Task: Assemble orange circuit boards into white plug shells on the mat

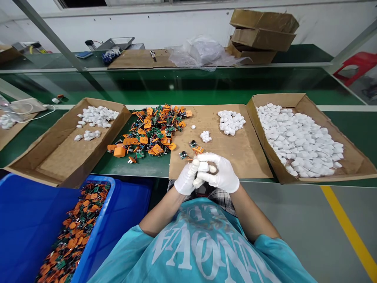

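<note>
Both my hands wear white gloves and meet at the front edge of the cardboard sheet [253, 165]. Between them is a small white plastic housing [203, 167]. My left hand [186, 180] pinches it from the left, while the fingers of my right hand [225, 175] close around its other side. Just beyond my fingers lie small circuit boards with orange plates [198, 149] and a dark board piece [183, 155]. Farther off on the sheet are a little clump of small white parts [205, 136], a single white part [193, 127] and a larger heap of white covers [231, 122].
A pile of orange-and-green circuit assemblies [153, 131] lies left of the sheet. Cardboard trays flank the work area: the left tray [55, 157] and the right tray [350, 133] hold white parts. Below left, a blue bin [98, 220] contains more assemblies. Boxes [262, 37] stand behind.
</note>
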Tool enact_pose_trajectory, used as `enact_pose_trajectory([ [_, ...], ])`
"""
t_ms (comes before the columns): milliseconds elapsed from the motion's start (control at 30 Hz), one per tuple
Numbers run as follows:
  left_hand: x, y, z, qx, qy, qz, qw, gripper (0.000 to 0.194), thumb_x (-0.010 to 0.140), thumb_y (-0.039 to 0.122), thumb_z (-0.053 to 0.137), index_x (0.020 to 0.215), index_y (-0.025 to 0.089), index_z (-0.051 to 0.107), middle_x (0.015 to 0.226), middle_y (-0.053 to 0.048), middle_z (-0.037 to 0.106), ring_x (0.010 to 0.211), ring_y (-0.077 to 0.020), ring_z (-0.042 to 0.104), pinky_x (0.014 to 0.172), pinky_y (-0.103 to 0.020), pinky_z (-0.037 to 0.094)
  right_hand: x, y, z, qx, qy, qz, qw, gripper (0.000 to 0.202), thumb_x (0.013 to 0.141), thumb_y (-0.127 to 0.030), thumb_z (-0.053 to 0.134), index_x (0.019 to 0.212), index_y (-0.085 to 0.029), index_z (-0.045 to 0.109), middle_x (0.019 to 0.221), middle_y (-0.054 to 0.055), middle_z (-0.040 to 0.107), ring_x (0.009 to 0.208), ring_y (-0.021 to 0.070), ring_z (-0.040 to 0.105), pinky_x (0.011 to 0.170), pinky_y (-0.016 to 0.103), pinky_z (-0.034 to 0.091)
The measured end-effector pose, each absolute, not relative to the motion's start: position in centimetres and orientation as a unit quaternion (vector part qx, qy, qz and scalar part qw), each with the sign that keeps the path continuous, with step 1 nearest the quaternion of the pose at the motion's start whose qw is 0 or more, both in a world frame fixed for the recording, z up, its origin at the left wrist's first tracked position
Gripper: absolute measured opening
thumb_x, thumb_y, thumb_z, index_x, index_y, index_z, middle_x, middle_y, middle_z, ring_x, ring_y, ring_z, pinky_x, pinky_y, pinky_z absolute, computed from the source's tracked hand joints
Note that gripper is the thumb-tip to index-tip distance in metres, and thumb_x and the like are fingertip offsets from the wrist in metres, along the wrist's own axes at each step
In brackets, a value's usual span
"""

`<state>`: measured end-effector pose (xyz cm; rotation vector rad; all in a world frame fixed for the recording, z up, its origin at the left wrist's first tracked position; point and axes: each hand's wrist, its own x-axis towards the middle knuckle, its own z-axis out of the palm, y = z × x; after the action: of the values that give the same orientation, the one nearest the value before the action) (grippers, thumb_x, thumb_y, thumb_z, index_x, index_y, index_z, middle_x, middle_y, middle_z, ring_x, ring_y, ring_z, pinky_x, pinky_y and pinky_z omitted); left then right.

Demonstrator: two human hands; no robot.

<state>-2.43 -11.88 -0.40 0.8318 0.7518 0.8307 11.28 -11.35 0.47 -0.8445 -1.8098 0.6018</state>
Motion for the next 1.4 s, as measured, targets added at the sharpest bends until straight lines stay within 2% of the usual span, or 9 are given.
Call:
enact_pose_trajectory([
  [267, -2.6, -12.0, -0.3, 0.411, 0.286, 0.397, 0.769, 0.071, 0.068, 0.082, 0.050, 0.067, 0.012, 0.064, 0.032, 0.009, 0.026, 0.031, -0.0047, 0.021, 0.037, -0.022, 0.017, 11.2, -11.6, 1.7, -0.328, -0.729, 0.333, 0.500, 0.033, 0.088, -0.048, 0.060, 0.106, -0.022, 0.065, 0.099, 0.006, 0.073, 0.090, 0.0185, 0.071, 0.081, 0.031, 0.058],
  [433, -3.0, -11.7, 0.0, 0.437, 0.290, 0.429, 0.736, 0.073, 0.065, 0.087, 0.044, 0.039, 0.019, 0.036, 0.032, 0.004, 0.028, 0.033, -0.0061, 0.031, 0.039, -0.025, 0.023, 10.9, -11.5, 1.8, -0.325, -0.759, 0.218, 0.521, 0.021, 0.093, -0.031, 0.054, 0.110, -0.026, 0.065, 0.110, 0.007, 0.069, 0.101, 0.0177, 0.067, 0.086, 0.031, 0.057],
  [500, -3.2, -11.7, 0.0, 0.441, 0.338, 0.461, 0.692, 0.069, 0.065, 0.082, 0.052, 0.045, 0.017, 0.045, 0.035, 0.004, 0.035, 0.036, -0.0061, 0.034, 0.041, -0.024, 0.025, 10.7, -11.7, 1.6, -0.363, -0.751, 0.175, 0.524, 0.026, 0.093, -0.033, 0.054, 0.117, -0.026, 0.063, 0.117, 0.009, 0.066, 0.107, 0.0199, 0.065, 0.090, 0.034, 0.057],
  [600, -3.1, -11.8, -0.1, 0.408, 0.390, 0.498, 0.658, 0.055, 0.064, 0.068, 0.068, 0.075, 0.015, 0.063, 0.048, 0.004, 0.049, 0.040, -0.0061, 0.038, 0.041, -0.021, 0.027, 10.5, -12.1, 1.5, -0.405, -0.713, 0.112, 0.562, 0.030, 0.088, -0.031, 0.063, 0.117, -0.027, 0.060, 0.116, 0.009, 0.065, 0.109, 0.0225, 0.065, 0.092, 0.039, 0.057],
  [733, -3.0, -12.0, 0.0, 0.405, 0.384, 0.516, 0.650, 0.055, 0.063, 0.060, 0.073, 0.096, 0.018, 0.065, 0.066, 0.001, 0.059, 0.053, -0.0091, 0.048, 0.049, -0.022, 0.039, 10.4, -12.0, 1.3, -0.384, -0.725, 0.059, 0.569, 0.025, 0.088, -0.023, 0.062, 0.112, -0.028, 0.061, 0.111, 0.007, 0.068, 0.105, 0.0216, 0.066, 0.088, 0.037, 0.057],
  [867, -3.7, -11.9, 0.7, 0.454, 0.383, 0.499, 0.631, 0.048, 0.061, 0.055, 0.076, 0.089, 0.017, 0.067, 0.064, 0.001, 0.055, 0.056, -0.0101, 0.046, 0.055, -0.025, 0.043, 11.0, -11.5, 1.7, -0.341, -0.771, 0.036, 0.537, 0.029, 0.089, -0.019, 0.055, 0.116, -0.028, 0.058, 0.110, 0.007, 0.068, 0.102, 0.0220, 0.068, 0.086, 0.038, 0.057],
  [1000, -4.2, -11.4, 0.3, 0.470, 0.385, 0.480, 0.633, 0.046, 0.062, 0.059, 0.072, 0.076, 0.016, 0.067, 0.062, 0.001, 0.052, 0.053, -0.0098, 0.041, 0.052, -0.026, 0.040, 11.5, -11.2, 2.4, -0.321, -0.788, 0.098, 0.516, 0.027, 0.088, -0.024, 0.057, 0.114, -0.028, 0.057, 0.108, 0.006, 0.065, 0.098, 0.0209, 0.067, 0.082, 0.038, 0.057],
  [1233, -4.2, -11.2, -0.1, 0.457, 0.398, 0.453, 0.654, 0.038, 0.070, 0.056, 0.065, 0.074, 0.019, 0.065, 0.064, -0.001, 0.054, 0.063, -0.0144, 0.048, 0.057, -0.027, 0.041, 11.5, -11.5, 2.8, -0.338, -0.793, 0.050, 0.504, 0.031, 0.082, -0.026, 0.066, 0.112, -0.030, 0.060, 0.098, 0.004, 0.065, 0.096, 0.0216, 0.064, 0.084, 0.039, 0.054],
  [1400, -4.3, -10.9, 0.6, 0.467, 0.351, 0.410, 0.700, 0.051, 0.068, 0.064, 0.061, 0.055, 0.017, 0.047, 0.055, 0.002, 0.040, 0.053, -0.0092, 0.034, 0.052, -0.026, 0.034, 12.1, -10.8, 2.9, -0.309, -0.818, 0.061, 0.481, 0.041, 0.082, -0.037, 0.067, 0.120, -0.027, 0.057, 0.117, 0.008, 0.065, 0.115, 0.0263, 0.060, 0.096, 0.046, 0.051],
])
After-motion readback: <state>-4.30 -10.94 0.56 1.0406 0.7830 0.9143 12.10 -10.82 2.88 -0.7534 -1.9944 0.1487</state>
